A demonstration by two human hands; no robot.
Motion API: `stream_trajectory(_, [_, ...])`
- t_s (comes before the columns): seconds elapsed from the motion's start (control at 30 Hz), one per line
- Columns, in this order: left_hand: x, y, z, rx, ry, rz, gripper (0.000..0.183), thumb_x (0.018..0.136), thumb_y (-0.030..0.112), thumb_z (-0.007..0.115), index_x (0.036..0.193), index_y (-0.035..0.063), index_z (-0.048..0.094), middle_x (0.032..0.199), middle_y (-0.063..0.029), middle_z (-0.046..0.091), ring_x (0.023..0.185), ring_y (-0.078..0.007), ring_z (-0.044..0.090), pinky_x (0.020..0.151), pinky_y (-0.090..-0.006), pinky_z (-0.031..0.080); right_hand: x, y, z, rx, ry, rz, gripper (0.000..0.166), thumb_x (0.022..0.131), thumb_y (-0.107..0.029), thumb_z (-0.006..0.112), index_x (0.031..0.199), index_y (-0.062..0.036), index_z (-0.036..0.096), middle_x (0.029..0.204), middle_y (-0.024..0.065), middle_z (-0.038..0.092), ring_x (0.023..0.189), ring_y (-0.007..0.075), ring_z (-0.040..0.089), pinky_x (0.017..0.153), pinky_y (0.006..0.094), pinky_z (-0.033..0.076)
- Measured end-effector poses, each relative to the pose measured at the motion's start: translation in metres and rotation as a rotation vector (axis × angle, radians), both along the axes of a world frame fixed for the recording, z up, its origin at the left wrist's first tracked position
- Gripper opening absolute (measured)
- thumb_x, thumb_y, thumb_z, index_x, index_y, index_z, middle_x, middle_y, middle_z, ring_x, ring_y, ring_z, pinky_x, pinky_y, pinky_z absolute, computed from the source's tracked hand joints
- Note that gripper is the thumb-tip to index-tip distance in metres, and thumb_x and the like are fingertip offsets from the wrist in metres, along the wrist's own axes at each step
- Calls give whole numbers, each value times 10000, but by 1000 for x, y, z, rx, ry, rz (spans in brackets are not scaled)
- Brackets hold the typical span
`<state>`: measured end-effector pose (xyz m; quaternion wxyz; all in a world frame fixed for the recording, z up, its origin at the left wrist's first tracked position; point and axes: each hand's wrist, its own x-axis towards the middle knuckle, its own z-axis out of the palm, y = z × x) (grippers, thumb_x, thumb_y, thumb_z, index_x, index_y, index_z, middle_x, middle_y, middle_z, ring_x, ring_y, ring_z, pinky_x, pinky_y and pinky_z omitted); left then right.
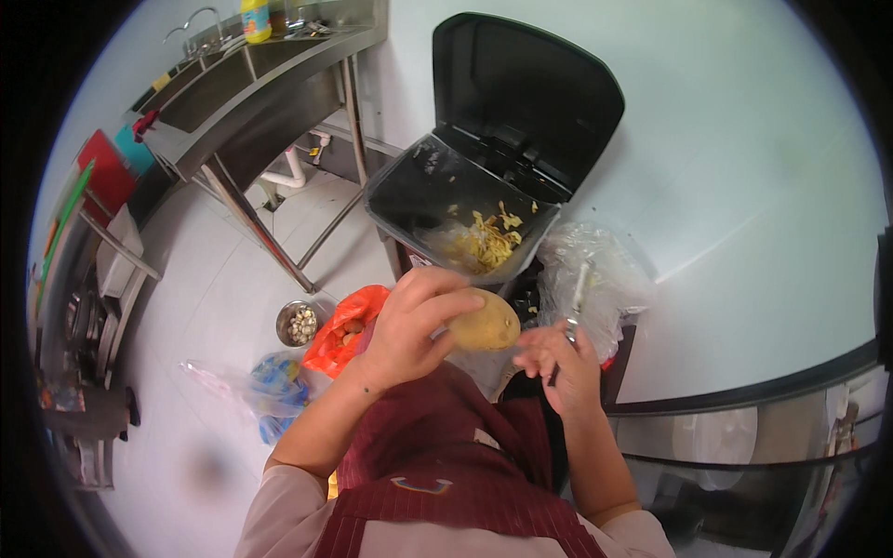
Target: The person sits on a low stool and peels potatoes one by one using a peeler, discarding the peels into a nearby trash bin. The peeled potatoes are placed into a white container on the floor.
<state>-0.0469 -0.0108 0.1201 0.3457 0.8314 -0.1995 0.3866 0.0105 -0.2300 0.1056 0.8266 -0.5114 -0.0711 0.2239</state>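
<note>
A whole potato (486, 321), its skin seemingly still on, is held between the fingers and thumb of my left hand (422, 324). To its right, my right hand (566, 363) grips a peeler (578, 300) by its dark handle, with the metal end pointing up and slightly blurred. The peeler and the potato are apart. Just beyond both hands stands a black lidded trash bin (394, 199) with its lid raised, and yellowish peelings (488, 244) lie in its clear liner.
Left of me on the tiled floor are a red plastic bag (363, 303) holding potatoes or similar, a metal bowl (296, 323) of small pale pieces, and a blue-and-clear bag (279, 390). A steel sink table (265, 91) stands at upper left. Crumpled clear plastic (593, 272) sits right of the bin.
</note>
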Motion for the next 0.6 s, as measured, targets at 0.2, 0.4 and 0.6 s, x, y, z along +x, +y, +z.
stream_trajectory(0.2, [4,-33,2,4,-52,-79,501,573,-110,632,1039,72,597,1071,-145,562,952,-325,562,800,-400,470,-7,-12,-1,153,13,170,121,873,-90,582,890,-91,462,873,98,601,660,174,606,598,338,535])
stream_trajectory(0.4, [8,-47,-7,-136,47,-94,583,599,-120,632,1150,39,525,1133,-164,563,1017,-342,564,876,-397,464,-14,-14,3,155,7,164,250,764,9,650,818,-111,438,987,114,591,818,148,596,682,309,520])
stream_trajectory(0.6, [0,-56,-37,-480,395,29,516,756,-74,595,1247,2,456,1224,-145,535,1132,-273,523,939,-345,427,-23,-8,4,164,-57,55,303,724,57,653,803,-122,422,1067,136,584,900,149,578,742,255,460])
